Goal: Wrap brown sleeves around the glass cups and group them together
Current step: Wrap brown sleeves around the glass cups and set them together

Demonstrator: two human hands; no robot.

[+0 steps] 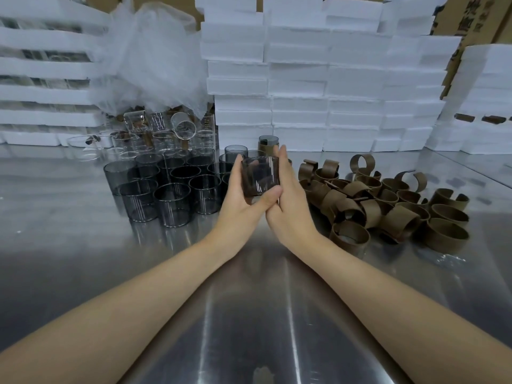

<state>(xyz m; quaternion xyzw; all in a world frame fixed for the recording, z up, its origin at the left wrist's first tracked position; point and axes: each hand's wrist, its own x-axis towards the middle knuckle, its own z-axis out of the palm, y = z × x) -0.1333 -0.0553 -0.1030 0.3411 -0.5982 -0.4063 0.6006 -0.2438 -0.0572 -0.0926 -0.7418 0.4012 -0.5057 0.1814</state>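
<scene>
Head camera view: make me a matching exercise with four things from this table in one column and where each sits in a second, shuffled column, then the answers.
Things
1. single dark smoked glass cup
2. heap of curled brown paper sleeves
3. cluster of bare dark grey glass cups
4. stacked white foam blocks

Places
A. at the back, behind the steel table
B. on the table's right side
C. between the left hand and right hand
D. on the table's left side

Pairs: 1-C, 2-B, 3-D, 4-A
</scene>
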